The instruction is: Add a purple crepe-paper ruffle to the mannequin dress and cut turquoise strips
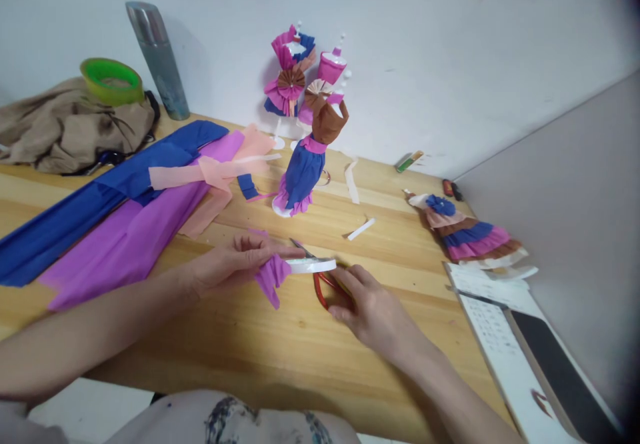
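My left hand pinches a gathered piece of purple crepe paper with a strip of white tape sticking out of it to the right. My right hand grips scissors by their red and yellow handles. Their dark blades point up and left, partly hidden by the tape. Beyond my hands stands a small dress form in a brown paper top and a blue skirt with a purple hem.
Long blue and purple crepe sheets lie at left beside peach strips. Behind are more dressed forms, a tumbler and a green bowl on brown cloth. At right lie a layered paper dress and a white board.
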